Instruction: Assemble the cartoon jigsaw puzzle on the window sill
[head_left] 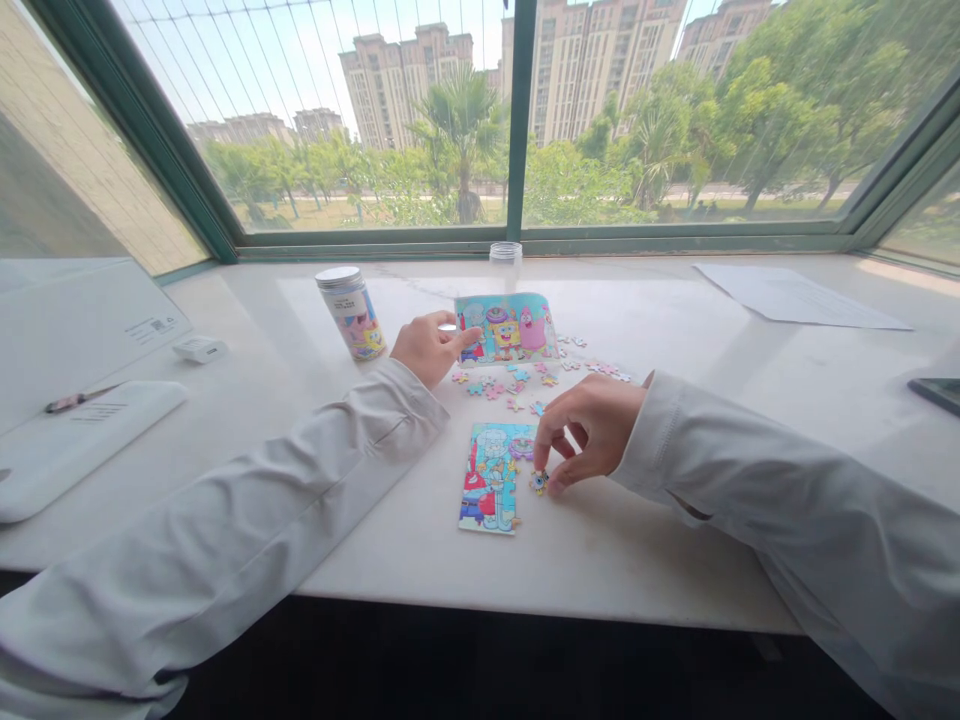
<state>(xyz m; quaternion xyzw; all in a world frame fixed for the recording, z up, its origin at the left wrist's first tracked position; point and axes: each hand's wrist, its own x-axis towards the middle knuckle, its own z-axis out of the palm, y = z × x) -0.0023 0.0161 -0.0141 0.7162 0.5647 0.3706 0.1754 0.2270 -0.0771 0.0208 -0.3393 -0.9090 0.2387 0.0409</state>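
My left hand [429,347] pinches the left edge of a picture card [517,330] with cartoon figures, held up and facing me. Below it on the white counter lies a partly joined jigsaw puzzle [491,485], its left part and some of the top row put together. At that puzzle's right side, my right hand [592,428] has thumb and fingertips closed on a small yellow puzzle piece with an eye print [539,482]. The piece is just beside the joined part; whether they touch I cannot tell. Loose puzzle pieces [495,388] are scattered between card and puzzle.
A printed canister with a metal lid [351,315] stands left of my left hand. Behind the card is a clear jar [505,258]. Paper sheets [802,297] lie at the right, near a dark phone-like object [937,392]. A white box [90,440] sits at the left.
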